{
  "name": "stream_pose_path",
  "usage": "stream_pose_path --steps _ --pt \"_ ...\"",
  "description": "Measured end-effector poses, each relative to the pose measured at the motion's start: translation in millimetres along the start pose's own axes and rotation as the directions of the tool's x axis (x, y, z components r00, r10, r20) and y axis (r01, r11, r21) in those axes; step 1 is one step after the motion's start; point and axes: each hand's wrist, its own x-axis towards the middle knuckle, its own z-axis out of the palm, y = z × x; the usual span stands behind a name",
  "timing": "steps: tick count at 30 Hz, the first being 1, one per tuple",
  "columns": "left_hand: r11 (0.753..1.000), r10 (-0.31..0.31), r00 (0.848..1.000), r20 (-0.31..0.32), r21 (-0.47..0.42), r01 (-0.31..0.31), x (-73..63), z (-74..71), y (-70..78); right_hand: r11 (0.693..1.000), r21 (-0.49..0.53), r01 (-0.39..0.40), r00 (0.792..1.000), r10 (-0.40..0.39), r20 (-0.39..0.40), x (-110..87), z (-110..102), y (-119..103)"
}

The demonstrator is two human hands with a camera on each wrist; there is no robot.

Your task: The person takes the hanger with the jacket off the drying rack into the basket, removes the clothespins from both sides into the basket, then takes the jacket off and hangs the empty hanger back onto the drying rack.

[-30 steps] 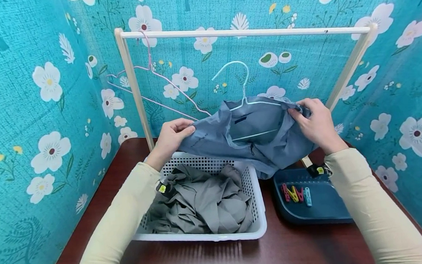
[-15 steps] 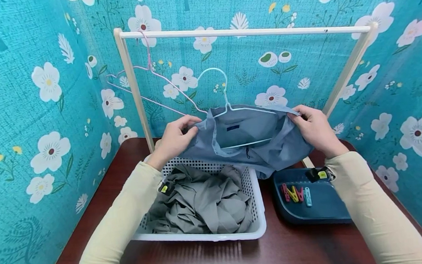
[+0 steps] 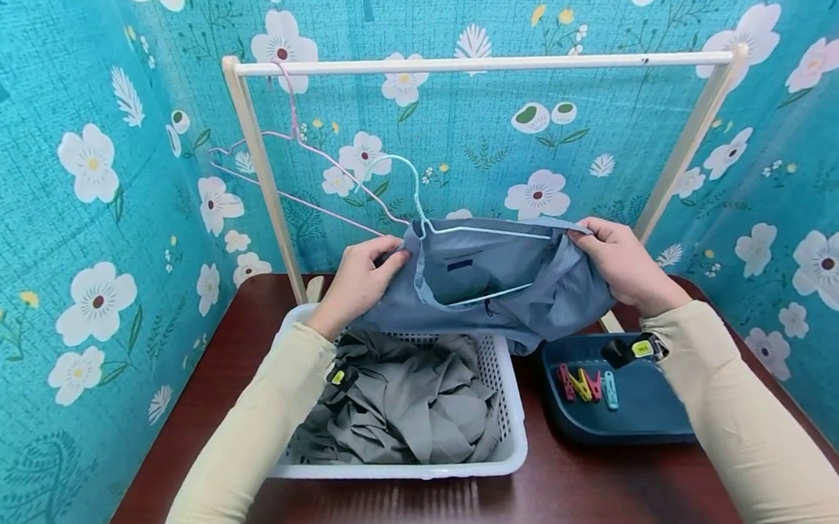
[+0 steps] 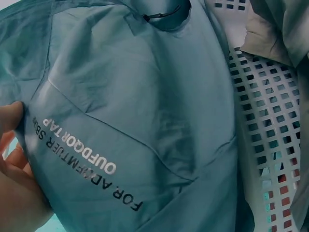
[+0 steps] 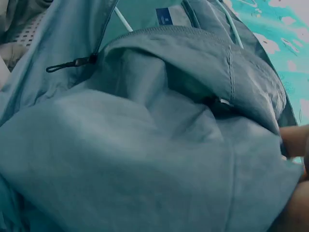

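A blue-grey jacket with a zipper and printed lettering hangs between both hands, above the basket's back edge. My left hand pinches its shoulder on the left, and my right hand pinches the shoulder on the right. Inside the wide neck opening sits a pale mint hanger; its hook rises free and leans left, below the rack's rail. The hanger's left end is covered by cloth. In the left wrist view the thumb lies on the jacket near the lettering. The right wrist view shows the zipper pull and a neck label.
A white rack stands at the back, with a pink hanger on its left end. The white basket holds crumpled grey cloth. On the right, a dark blue tray carries several coloured clothespins.
The mint hanger has slid left and lower, its hook tilting left. My left hand has moved slightly right along the jacket's shoulder; my right hand has dropped a little.
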Motion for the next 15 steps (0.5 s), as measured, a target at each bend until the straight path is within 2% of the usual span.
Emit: stream_pose_path --steps 2,3,4,5,7,9,12,15 --pt "1.000 0.010 1.000 -0.006 0.000 -0.010 -0.5 -0.1 -1.0 0.991 -0.131 0.016 0.999 -0.020 -0.029 -1.3 -0.6 0.1" --pt "1.000 0.016 1.000 0.000 -0.002 -0.016 -0.8 0.0 -1.2 0.972 -0.232 0.026 0.998 -0.040 -0.054 -2.2 -0.5 0.3" --pt "1.000 0.022 1.000 0.008 -0.005 -0.022 -1.3 0.2 -1.2 0.938 -0.344 0.031 0.995 -0.064 -0.083 -3.1 0.0 0.6" --pt "1.000 0.028 0.999 0.015 -0.007 -0.028 -1.6 0.6 -1.3 0.891 -0.452 0.032 0.989 -0.093 -0.113 -3.7 0.8 0.9" --pt "0.999 0.035 0.999 0.028 -0.011 -0.035 -1.9 1.1 -1.3 0.796 -0.605 0.021 0.977 -0.146 -0.158 -4.2 2.7 1.8" --pt "1.000 0.027 0.999 0.029 -0.013 -0.027 -1.8 1.2 -1.8 0.759 -0.651 0.023 0.968 -0.179 -0.175 -3.3 4.4 2.7" --pt "1.000 0.002 1.000 0.016 -0.014 -0.001 -1.4 0.7 -2.1 0.766 -0.643 0.008 0.968 -0.167 -0.188 -2.3 4.0 4.4" --pt "1.000 -0.023 1.000 0.015 -0.015 0.023 -1.1 0.2 -2.5 0.812 -0.582 -0.030 0.976 -0.102 -0.193 -2.9 0.9 6.1"
